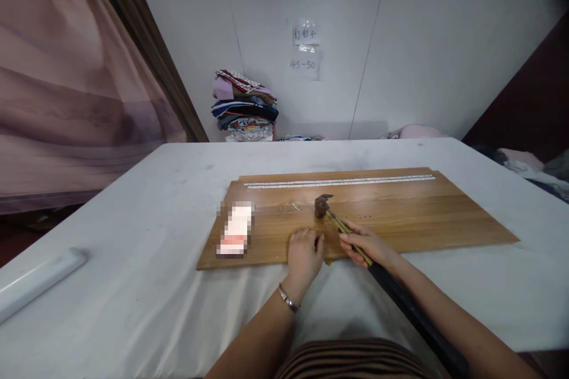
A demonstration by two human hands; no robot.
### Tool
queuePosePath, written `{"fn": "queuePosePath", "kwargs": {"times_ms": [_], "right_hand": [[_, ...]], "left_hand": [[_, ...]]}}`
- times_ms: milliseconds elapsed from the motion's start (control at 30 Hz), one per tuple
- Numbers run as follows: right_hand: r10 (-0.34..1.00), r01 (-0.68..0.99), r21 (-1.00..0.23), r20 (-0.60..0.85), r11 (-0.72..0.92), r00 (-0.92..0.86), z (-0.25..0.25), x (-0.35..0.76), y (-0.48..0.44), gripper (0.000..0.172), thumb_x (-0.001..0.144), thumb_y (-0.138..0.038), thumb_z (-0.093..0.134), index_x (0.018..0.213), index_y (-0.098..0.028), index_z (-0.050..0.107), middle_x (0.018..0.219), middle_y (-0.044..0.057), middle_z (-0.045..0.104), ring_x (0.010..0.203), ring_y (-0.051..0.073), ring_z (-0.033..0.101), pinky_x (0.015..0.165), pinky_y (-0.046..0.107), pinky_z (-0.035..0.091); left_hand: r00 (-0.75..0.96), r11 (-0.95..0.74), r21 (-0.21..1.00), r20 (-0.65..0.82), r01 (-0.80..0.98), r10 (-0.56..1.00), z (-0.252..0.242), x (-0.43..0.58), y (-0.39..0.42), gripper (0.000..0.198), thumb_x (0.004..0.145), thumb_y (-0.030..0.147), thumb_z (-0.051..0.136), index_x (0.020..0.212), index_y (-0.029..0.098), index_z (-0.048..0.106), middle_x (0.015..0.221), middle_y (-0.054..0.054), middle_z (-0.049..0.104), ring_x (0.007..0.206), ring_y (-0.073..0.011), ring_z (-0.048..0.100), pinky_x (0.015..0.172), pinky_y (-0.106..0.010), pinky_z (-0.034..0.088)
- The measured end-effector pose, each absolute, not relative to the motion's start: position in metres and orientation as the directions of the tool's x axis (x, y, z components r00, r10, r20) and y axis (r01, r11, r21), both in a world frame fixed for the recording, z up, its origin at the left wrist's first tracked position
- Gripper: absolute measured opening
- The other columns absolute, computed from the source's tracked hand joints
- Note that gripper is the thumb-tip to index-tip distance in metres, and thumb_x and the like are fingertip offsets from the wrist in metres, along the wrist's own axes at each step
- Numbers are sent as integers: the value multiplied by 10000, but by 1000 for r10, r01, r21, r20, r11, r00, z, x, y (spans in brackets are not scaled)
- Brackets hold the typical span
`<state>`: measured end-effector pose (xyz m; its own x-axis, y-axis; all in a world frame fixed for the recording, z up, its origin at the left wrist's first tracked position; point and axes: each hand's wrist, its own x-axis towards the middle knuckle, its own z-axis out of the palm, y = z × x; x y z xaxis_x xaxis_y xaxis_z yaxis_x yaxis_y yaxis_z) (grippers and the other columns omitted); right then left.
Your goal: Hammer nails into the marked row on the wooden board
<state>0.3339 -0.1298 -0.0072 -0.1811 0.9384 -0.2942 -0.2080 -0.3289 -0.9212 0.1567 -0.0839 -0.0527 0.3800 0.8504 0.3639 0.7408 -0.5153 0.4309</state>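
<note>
My right hand (pixel 362 243) is wrapped round the handle of a claw hammer (pixel 341 226). The handle runs back under my forearm as a long black grip. Its dark, rusty-looking head (pixel 320 207) is low over the wooden board (pixel 413 207), close to my left hand. My left hand (pixel 304 251), with a metal band at the wrist, rests at the board's near edge with its fingers curled in; whatever they pinch is hidden. Several loose nails (pixel 291 207) lie left of the hammer head. A short row of small dark dots (pixel 360 217) marks the board to its right.
Two white measuring strips (pixel 342 182) run along the board's far side. A blurred-out, phone-like rectangle (pixel 236 230) lies at the board's left. The board rests on a white-covered table (pixel 146 237), with a white rounded object (pixel 44 281) at left. Folded clothes (pixel 244 106) are stacked behind.
</note>
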Motion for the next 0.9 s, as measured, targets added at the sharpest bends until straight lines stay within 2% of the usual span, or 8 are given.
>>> {"fn": "queuePosePath", "kwargs": {"times_ms": [233, 567, 900], "right_hand": [[943, -219, -921, -292, -322, -161, 7, 334, -131, 665, 776, -398, 686, 1369, -235, 432, 600, -96, 486, 316, 27, 353, 280, 139, 289], [935, -210, -916, -309, -342, -174, -4, 334, -131, 682, 777, -398, 687, 1380, -222, 421, 596, -90, 503, 320, 31, 372, 287, 137, 290], [944, -211, -927, -275, -311, -180, 9, 333, -130, 673, 792, -383, 675, 1392, -228, 413, 599, -94, 498, 318, 28, 365, 283, 134, 299]], "left_hand": [[382, -517, 442, 362, 733, 850, -55, 157, -84, 191, 904, 233, 522, 728, 184, 576, 738, -42, 633, 725, -176, 569, 682, -302, 367], [384, -511, 428, 351, 746, 854, -53, 157, -83, 193, 902, 232, 528, 719, 185, 570, 742, -40, 632, 731, -180, 565, 677, -305, 361], [387, -519, 428, 361, 740, 848, -54, 156, -83, 180, 897, 227, 535, 730, 182, 584, 746, -41, 639, 734, -178, 575, 673, -303, 360]]}}
